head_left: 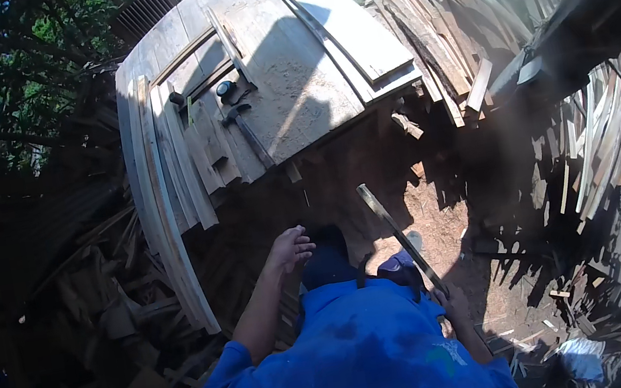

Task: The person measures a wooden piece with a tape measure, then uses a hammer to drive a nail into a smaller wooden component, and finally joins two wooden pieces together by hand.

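My right hand (455,307) is closed around the lower end of a narrow wooden strip (390,222), which slants up and away to the left beside my leg. In front of my body my left hand (292,250) is raised, its fingers loosely bent and apart, with nothing visible in it. Beyond it stands a wooden worktable (297,58). A claw hammer (249,135) lies near its front edge, and a tape measure (226,89) sits just behind the hammer. Several wooden strips (183,161) lie side by side along the table's left part.
A pale flat board (349,25) rests on the table's right side. Rough planks (428,37) are stacked beyond it. Many thin offcuts (610,138) lean at the far right. Scrap wood (125,304) is heaped at left in shadow. Sawdust (440,214) covers the ground near my feet.
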Available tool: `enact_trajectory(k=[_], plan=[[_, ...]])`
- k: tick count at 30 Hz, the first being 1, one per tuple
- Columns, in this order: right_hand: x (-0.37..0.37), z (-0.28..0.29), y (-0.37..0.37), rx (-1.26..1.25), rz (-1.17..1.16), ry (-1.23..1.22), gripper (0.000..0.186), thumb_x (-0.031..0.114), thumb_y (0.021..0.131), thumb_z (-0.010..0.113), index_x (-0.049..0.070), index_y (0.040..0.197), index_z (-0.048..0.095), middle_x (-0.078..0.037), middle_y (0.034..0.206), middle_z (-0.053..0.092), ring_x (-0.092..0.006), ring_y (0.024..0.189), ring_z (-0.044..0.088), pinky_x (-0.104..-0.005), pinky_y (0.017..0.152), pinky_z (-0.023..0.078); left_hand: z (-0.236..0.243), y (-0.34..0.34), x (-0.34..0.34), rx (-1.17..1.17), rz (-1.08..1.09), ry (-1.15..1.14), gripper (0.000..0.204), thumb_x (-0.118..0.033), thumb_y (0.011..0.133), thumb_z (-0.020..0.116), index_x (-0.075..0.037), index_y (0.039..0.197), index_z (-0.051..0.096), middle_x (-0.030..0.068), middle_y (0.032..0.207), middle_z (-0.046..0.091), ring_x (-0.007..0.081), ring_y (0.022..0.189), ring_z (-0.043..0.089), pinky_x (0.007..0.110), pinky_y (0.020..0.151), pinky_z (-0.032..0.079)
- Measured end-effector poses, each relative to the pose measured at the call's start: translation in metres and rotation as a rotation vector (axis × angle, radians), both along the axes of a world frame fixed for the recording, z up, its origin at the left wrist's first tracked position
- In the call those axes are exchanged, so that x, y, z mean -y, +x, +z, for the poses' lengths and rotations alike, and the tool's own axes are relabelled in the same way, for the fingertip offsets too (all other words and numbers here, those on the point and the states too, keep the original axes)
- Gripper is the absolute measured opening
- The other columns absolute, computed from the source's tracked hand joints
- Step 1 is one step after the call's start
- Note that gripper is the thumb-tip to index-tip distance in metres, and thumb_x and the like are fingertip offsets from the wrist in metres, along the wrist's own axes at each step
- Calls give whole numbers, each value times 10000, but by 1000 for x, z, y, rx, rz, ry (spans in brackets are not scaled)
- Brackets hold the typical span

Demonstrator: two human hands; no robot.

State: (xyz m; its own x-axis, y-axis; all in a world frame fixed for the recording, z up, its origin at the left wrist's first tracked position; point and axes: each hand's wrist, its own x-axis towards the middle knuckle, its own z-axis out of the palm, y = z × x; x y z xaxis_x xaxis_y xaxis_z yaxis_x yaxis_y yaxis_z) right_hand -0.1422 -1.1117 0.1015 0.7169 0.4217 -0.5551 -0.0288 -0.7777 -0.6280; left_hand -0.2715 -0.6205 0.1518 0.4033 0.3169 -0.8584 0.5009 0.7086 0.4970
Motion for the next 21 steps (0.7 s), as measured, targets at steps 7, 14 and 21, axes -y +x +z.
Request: enact_trajectory(k=[7,14,21], plan=[[322,31,-40,83,-96,-608,384,309,805,748,-20,932,594,-246,861,621,-377,852,640,-488,752,478,-52,-63,75,-364,-592,346,397,-421,967,610,-41,1066,667,85,776,653,185,645,643,353,567,521],[433,21,35,-25,221,-900,487,283,799,713,-25,1166,623,-279,967,671,-395,923,666,-489,822,496,-20,-53,0,-426,-86,662,405,-378,933,648,-15,1109,673,130,799,699,214,632,669,377,602,540],[84,13,88,-125,108,-137,469,184,893,680,30,1323,578,-189,1106,713,-289,1034,687,-386,883,530,-2,-23,-149,-667,-2,1193,731,-412,812,758,45,1320,500,277,1344,535,400,1279,506,461,1070,430]])
